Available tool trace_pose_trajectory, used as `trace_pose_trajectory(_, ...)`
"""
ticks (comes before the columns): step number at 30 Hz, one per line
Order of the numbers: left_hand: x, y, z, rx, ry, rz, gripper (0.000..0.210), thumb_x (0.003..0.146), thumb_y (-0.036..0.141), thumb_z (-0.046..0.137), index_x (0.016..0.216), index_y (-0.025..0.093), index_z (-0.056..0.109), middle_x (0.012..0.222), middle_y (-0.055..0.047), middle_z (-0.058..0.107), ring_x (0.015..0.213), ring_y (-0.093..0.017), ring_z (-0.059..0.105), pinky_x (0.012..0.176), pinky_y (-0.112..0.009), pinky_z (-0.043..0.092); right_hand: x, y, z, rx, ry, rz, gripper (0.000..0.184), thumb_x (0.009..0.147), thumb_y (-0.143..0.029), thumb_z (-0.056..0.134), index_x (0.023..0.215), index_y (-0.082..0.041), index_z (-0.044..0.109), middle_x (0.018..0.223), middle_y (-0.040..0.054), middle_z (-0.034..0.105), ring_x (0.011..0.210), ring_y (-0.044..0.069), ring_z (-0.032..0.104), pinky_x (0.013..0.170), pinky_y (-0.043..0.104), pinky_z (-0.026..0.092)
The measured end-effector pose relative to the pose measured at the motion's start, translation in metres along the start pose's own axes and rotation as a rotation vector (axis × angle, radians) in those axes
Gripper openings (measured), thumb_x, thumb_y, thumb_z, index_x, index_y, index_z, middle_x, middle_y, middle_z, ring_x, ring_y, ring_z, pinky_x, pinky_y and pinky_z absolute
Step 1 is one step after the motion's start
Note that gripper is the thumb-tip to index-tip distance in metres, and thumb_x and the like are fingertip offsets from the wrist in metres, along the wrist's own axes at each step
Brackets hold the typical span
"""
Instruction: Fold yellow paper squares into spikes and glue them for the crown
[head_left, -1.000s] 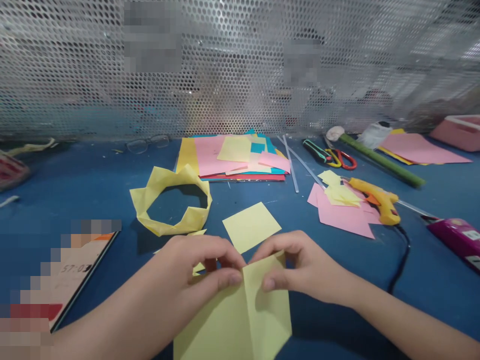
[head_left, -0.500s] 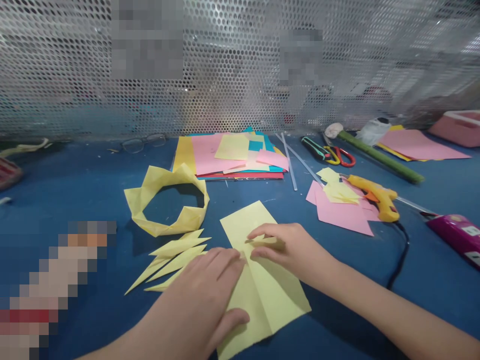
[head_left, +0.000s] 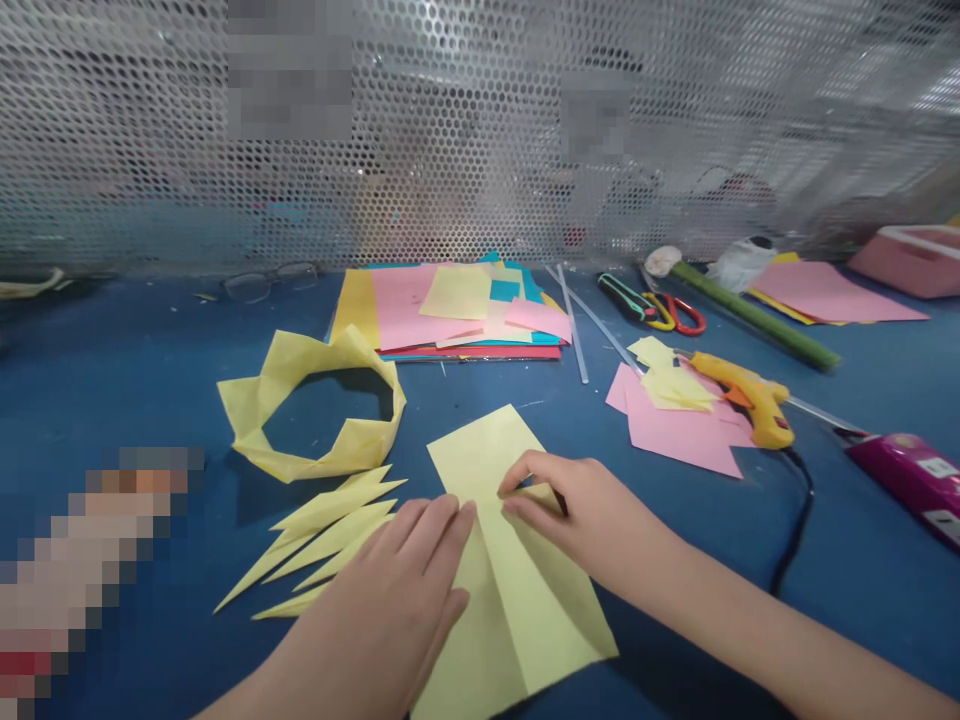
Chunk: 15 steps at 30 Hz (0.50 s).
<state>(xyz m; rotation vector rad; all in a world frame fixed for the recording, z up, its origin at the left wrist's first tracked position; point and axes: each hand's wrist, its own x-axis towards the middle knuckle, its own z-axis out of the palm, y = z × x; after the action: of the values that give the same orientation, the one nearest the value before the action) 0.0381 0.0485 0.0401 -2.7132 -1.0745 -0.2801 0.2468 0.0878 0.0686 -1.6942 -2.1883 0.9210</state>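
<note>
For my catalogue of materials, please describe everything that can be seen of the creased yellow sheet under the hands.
The creased yellow sheet is plain, pale and looks like paper. One long crease runs lengthwise, and the near edge is slightly uneven, partly cut off by the picture. It lies on the blue table, its far end meeting another yellow sheet. The left hand rests on its left part; the right hand is at its far end, its grip unclear.

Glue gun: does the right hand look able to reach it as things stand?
Probably yes: nothing tall seems to stand between the right hand and the glue gun, just flat pink papers. The hand would first have to leave the creased yellow sheet.
</note>
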Motion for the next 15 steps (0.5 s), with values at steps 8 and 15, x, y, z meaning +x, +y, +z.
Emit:
trace_pose_trajectory(8, 0.000, 0.003, 0.007, 0.116, -0.036, 0.070, 0.038, 0.091, 0.020, 0.036, 0.112, 0.020, 0.068, 0.123, -0.003, 0.064, 0.105, -0.023, 0.050, 0.091, -0.038, 0.031, 0.002, 0.002, 0.001, -0.005, -0.020, 0.030, 0.009, 0.086, -0.020, 0.058, 0.090, -0.024, 0.066, 0.051, -0.0079, 0.042, 0.048, 0.009, 0.035, 0.052, 0.022, 0.027)
trace_pose_trajectory(15, 0.001, 0.010, -0.009, 0.176, -0.035, 0.058, 0.046, 0.094, 0.016, 0.026, 0.117, 0.017, 0.066, 0.113, -0.004, 0.069, 0.105, -0.022, 0.046, 0.095, -0.035, 0.027, 0.003, 0.004, 0.001, 0.010, -0.031, 0.054, 0.009, 0.086, -0.020, 0.058, 0.089, -0.024, 0.066, 0.050, -0.0080, 0.040, 0.048, 0.009, 0.034, 0.051, 0.022, 0.026)
